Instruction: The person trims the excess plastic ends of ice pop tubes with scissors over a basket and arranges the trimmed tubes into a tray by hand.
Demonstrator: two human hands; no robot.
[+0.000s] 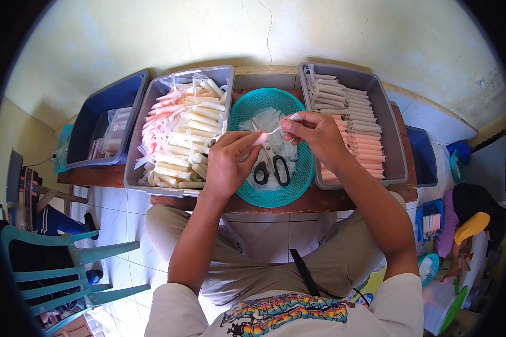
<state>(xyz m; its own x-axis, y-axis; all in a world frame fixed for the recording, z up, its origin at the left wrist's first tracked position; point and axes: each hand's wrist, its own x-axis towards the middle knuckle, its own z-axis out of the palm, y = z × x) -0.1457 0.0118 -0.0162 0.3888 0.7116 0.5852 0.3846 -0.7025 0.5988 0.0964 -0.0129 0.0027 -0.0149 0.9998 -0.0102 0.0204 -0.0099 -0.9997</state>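
Above a round teal basket (243, 188), my left hand (233, 154) is closed on the end of a pinkish filled plastic tube (260, 139). My right hand (316, 133) pinches the clear plastic end (276, 130) of it, a little to the right. Black-handled scissors (271, 165) lie in the basket on crumpled clear plastic (281, 151), just below my hands. Left of the basket, a grey tub (229, 84) holds pink and cream-white tubes (194, 126). Right of it, another grey tub (396, 132) holds rows of whitish and pink tubes (366, 147).
A dark blue-grey bin (132, 106) with packets stands at the far left of the wooden table (247, 205). Green plastic chairs (78, 275) are at lower left. Another person (478, 210) bends near tubs on the floor at right. A wall (230, 33) rises behind the table.
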